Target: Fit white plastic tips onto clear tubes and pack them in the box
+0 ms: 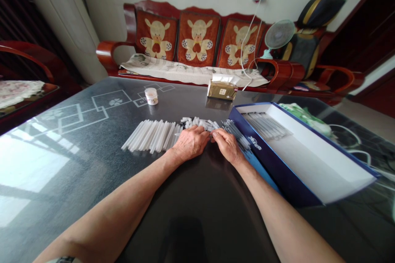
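My left hand (190, 143) rests knuckles-up on the dark glossy table (92, 181), fingers curled at the right end of a row of translucent white tubes (151, 134). My right hand (227, 144) lies beside it, fingertips pinched together near my left fingers. What each pinches is too small to name. Just beyond both hands sits a heap of small white caps (199, 122). A bunch of thin pen refills (236, 133) lies to the right of my right hand, against the blue box.
A blue box with a white inside (308, 164) stands open at the right, holding several finished pens (267, 125). A small white jar (151, 95) and a tan packet (221, 89) stand farther back. A red wooden sofa (197, 37) and a fan (279, 35) lie beyond the table.
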The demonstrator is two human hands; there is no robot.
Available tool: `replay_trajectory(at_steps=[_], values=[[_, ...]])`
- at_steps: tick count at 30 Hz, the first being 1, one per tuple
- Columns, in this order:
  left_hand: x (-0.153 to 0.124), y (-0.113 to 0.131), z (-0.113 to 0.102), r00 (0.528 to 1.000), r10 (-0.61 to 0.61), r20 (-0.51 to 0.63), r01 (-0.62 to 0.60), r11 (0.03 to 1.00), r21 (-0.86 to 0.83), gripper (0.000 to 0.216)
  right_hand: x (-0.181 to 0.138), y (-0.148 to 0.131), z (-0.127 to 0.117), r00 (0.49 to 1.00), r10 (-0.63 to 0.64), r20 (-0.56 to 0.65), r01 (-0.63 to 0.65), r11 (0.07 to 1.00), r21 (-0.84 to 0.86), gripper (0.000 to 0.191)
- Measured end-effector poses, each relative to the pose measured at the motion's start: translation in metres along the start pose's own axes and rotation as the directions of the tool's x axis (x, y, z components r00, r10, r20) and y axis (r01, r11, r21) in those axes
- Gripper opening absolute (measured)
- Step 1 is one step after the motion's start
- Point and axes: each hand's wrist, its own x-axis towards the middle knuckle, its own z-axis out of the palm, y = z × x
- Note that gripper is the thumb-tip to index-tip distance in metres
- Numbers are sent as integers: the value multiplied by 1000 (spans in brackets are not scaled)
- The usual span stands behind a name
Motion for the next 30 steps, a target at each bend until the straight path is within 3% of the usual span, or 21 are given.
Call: replay_trajectory(at_steps=[5, 8, 13, 18, 21, 30], values=[[0, -1, 0, 1000, 4, -4, -4, 1000, -4, 31, 0, -2, 1, 997, 75, -33, -76, 997, -19, 40], [1, -2, 0, 1000, -14, -10, 14, 1000, 3, 30, -1, -3, 0, 991, 129, -25, -129, 991, 26, 29], [0, -1, 0, 1000, -12, -8, 12, 1000, 20, 31, -1, -2, -2, 996, 92, 19, -92, 995, 29, 16], [0, 0, 0, 1000, 8, 10, -8, 1000, 10, 32, 0, -1, 0, 1000, 15, 21, -15, 1000, -23, 30], [0, 0, 0, 1000, 4, 19, -4, 1000, 9, 33, 1, -2, 0, 999, 42, 10, -42, 998, -38, 36], [1, -2, -1, 999, 15, 32, -15, 1000, 4, 36, -1, -6, -3, 994, 97, 51, -97, 995, -3, 32]])
